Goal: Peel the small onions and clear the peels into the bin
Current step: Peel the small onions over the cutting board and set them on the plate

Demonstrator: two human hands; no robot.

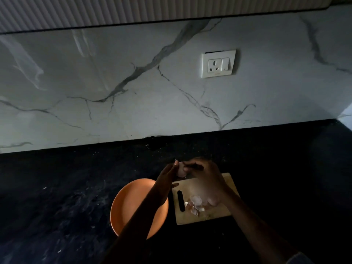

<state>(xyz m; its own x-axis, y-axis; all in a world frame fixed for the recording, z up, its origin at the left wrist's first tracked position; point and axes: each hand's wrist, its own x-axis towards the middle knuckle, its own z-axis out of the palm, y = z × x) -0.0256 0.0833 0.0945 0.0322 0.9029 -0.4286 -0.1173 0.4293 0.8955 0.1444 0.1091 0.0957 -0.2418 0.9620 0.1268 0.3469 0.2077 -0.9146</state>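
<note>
The black speckled surface (66, 197) runs under a veined marble wall. On it sit a smooth round orange plate (131, 199) and, just beside it to the right, a pale wooden cutting board (224, 212) carrying papery pink peels (196, 203). Above the board's far edge, the left hand (165, 178) grips a small onion (181, 169), long axis roughly upright. The right hand (205, 174) pinches at its top, equally near.

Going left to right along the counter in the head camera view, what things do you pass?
Orange plate → the slot handle of the wooden cutting board → pile of onion peels lying on that board. The hands and the onion they hold overlap above, so they are left out.
</note>
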